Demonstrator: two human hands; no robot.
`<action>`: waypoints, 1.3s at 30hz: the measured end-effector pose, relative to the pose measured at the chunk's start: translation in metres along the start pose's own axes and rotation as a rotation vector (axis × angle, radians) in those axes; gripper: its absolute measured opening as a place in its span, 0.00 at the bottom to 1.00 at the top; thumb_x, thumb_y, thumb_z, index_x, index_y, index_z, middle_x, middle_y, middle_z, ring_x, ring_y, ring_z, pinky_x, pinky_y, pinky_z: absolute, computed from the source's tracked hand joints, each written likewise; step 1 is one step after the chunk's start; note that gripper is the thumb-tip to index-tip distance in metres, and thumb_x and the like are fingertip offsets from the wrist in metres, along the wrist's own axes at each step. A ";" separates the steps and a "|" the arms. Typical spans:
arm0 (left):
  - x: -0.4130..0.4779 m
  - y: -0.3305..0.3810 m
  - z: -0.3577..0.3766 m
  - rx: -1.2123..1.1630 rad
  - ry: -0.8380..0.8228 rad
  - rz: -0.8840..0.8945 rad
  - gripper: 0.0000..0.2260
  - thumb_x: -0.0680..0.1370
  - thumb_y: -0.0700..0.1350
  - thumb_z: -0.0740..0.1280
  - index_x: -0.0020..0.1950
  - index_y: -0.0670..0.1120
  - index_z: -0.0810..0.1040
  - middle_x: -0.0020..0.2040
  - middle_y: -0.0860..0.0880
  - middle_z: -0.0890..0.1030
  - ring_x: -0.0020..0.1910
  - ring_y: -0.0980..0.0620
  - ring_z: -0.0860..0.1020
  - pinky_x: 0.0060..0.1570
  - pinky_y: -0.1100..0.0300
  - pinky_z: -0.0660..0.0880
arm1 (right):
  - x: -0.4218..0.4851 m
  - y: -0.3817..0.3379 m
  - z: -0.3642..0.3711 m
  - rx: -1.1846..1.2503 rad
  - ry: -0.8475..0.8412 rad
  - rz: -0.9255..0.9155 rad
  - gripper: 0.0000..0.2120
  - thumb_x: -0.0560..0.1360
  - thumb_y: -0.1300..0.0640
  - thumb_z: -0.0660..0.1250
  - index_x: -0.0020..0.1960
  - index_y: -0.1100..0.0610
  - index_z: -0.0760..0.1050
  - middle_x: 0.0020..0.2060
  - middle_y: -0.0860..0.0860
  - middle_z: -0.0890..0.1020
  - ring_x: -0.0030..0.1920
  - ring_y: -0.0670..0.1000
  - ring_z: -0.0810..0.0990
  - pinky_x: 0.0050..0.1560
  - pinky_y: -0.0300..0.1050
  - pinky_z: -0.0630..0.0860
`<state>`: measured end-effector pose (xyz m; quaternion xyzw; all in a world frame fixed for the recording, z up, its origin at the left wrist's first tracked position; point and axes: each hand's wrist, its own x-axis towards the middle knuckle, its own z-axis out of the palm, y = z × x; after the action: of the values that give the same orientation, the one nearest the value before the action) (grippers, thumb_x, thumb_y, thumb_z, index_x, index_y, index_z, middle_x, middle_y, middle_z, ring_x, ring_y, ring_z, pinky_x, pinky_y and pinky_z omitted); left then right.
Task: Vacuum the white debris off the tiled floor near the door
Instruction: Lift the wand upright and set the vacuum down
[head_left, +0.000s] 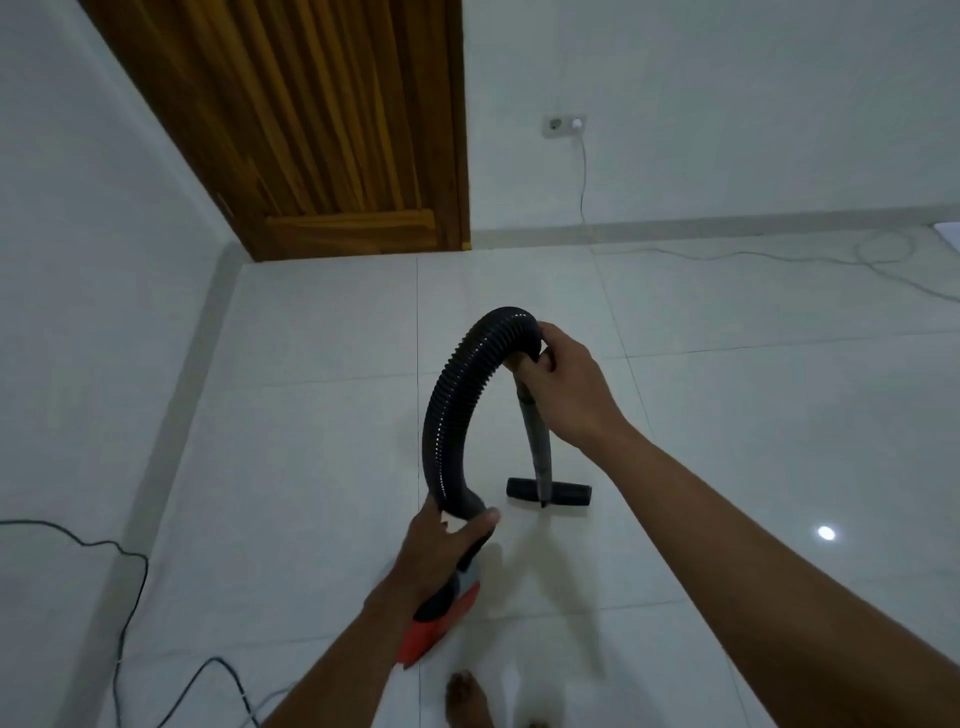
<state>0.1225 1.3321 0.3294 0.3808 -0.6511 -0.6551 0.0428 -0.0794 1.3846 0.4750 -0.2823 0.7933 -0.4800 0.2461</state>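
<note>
My right hand (566, 384) was curled round the top of the grey wand (532, 436), just where the black ribbed hose (452, 395) arched over and down to my left hand (441, 551). That hand gripped the hose's lower end above the red and grey vacuum body (441, 618). The wand stood nearly upright below my right hand. Its floor head (569, 493) rested on the tiled floor (311, 364), long axis running left to right across my view. The wooden door (322, 130) lay well ahead and to the left of the head. So I judged the next sweep had to push forward and leftward, broadside to the head, with my right hand steering. I could not make out any white debris on the pale tiles.
</note>
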 end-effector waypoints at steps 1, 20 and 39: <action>0.003 -0.004 0.007 -0.005 0.005 -0.001 0.21 0.67 0.63 0.78 0.53 0.77 0.72 0.54 0.68 0.79 0.59 0.68 0.75 0.60 0.62 0.71 | -0.006 0.000 0.004 0.004 0.007 -0.008 0.14 0.81 0.47 0.68 0.64 0.49 0.78 0.30 0.44 0.72 0.32 0.43 0.71 0.39 0.40 0.72; 0.109 -0.036 0.055 0.327 0.117 0.105 0.16 0.74 0.63 0.70 0.60 0.60 0.78 0.48 0.62 0.82 0.47 0.62 0.80 0.44 0.70 0.72 | -0.027 0.005 -0.003 0.260 0.000 -0.074 0.06 0.81 0.50 0.68 0.55 0.50 0.80 0.33 0.53 0.75 0.33 0.44 0.74 0.38 0.37 0.75; 0.154 -0.072 0.024 0.311 0.362 0.522 0.16 0.68 0.57 0.78 0.50 0.51 0.81 0.41 0.57 0.83 0.39 0.62 0.82 0.37 0.70 0.78 | 0.036 0.395 0.208 0.049 -0.218 0.150 0.42 0.54 0.42 0.88 0.64 0.53 0.80 0.55 0.47 0.86 0.56 0.50 0.85 0.58 0.51 0.84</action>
<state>0.0319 1.2779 0.1943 0.3134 -0.8004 -0.4370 0.2649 -0.0517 1.3808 0.0277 -0.2668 0.7688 -0.4458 0.3729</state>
